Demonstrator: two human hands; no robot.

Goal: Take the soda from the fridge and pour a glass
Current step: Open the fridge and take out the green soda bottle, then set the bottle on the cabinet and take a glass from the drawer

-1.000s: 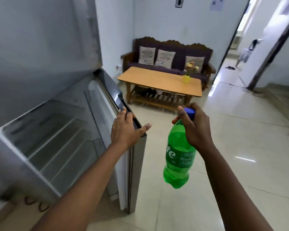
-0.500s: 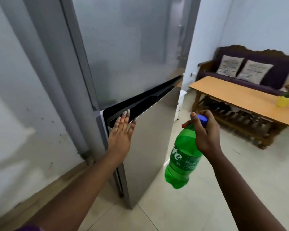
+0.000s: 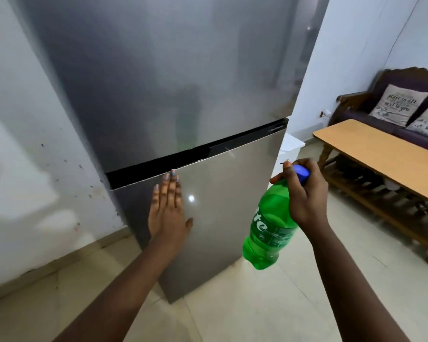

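Observation:
A tall grey fridge [image 3: 158, 82] fills the upper middle of the head view, both doors shut. My left hand [image 3: 167, 208] lies flat, fingers together and pointing up, against the top of the lower door [image 3: 223, 198]. To its right my right hand [image 3: 304, 193] grips the neck of a green soda bottle [image 3: 267, 233] with a blue cap [image 3: 302, 174]. The bottle hangs tilted, its base down and to the left, above the floor. No glass is in view.
A low wooden table [image 3: 381, 151] stands at the right, with a shelf under it. Behind it is a dark sofa [image 3: 356, 112] with printed cushions [image 3: 398, 104]. A stained white wall [image 3: 35, 169] is left of the fridge. Pale floor tiles [image 3: 257, 309] spread below.
The lower fridge door has swung from open to shut under my left hand, which now lies flat on its front. The view has turned left. The bottle stays in my right hand.

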